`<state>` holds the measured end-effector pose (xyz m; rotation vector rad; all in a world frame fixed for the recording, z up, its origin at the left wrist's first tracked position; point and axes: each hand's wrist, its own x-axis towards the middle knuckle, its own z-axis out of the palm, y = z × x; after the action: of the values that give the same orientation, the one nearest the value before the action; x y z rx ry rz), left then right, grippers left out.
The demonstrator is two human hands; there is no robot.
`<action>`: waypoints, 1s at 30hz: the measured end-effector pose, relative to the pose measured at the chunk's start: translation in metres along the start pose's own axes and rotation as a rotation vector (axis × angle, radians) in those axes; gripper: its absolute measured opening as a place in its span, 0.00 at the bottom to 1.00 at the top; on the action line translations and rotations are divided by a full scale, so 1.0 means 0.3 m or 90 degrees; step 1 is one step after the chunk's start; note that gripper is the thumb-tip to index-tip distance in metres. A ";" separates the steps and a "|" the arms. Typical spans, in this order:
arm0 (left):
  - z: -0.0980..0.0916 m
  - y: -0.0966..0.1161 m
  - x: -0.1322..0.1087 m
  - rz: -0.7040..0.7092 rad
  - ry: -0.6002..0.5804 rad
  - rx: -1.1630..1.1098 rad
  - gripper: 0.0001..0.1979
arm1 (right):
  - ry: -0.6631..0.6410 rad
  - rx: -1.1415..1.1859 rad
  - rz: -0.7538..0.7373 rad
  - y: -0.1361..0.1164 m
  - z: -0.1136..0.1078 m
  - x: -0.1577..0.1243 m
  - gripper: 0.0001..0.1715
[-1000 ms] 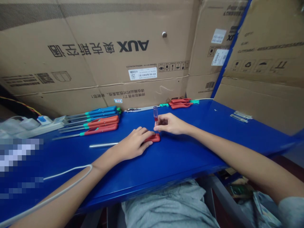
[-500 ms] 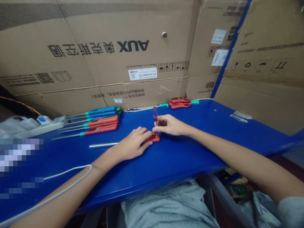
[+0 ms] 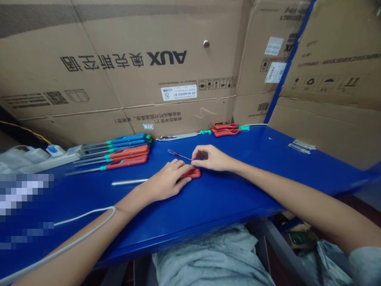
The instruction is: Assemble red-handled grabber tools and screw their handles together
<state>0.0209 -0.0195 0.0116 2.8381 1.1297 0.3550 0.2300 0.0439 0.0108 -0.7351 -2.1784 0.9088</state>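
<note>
My left hand (image 3: 166,181) is closed over a red-handled lighter (image 3: 195,173), holding it flat on the blue table. Its long metal tube (image 3: 129,182) sticks out to the left from under my palm. Just right of it, my right hand (image 3: 212,158) pinches thumb and forefinger at the shaft end of a small screwdriver (image 3: 172,152). The screwdriver leans over to the left, its clear handle with a red collar pointing away from my fingers. My fingertips hide its tip.
Several blue and red lighters (image 3: 127,155) lie at the left beside a power strip (image 3: 44,162). Red handle shells (image 3: 225,130) and metal tubes (image 3: 180,136) lie along the cardboard (image 3: 119,91) at the back. Thin metal pieces (image 3: 301,146) are at the right. A white cable (image 3: 86,236) crosses my left forearm.
The screwdriver has gone from upright over the red handle to tilted over, its handle now at the left. My left hand and the lighter have stayed in place.
</note>
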 end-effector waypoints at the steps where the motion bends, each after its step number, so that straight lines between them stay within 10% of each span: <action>1: 0.000 0.000 0.000 -0.002 0.002 -0.001 0.16 | -0.011 -0.004 0.006 0.002 0.003 0.000 0.08; 14: 0.002 -0.001 -0.002 -0.002 0.007 0.009 0.16 | -0.107 -0.426 0.038 0.053 0.023 0.025 0.25; 20: 0.000 0.000 -0.002 -0.001 -0.002 0.007 0.15 | -0.007 -0.473 0.001 0.018 -0.009 0.026 0.28; 30: 0.002 -0.005 -0.002 -0.007 -0.006 0.006 0.16 | -0.031 -0.401 0.162 0.044 -0.043 0.022 0.08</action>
<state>0.0197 -0.0189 0.0106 2.8372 1.1488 0.3349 0.2387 0.0616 0.0101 -1.3204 -2.4697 0.3361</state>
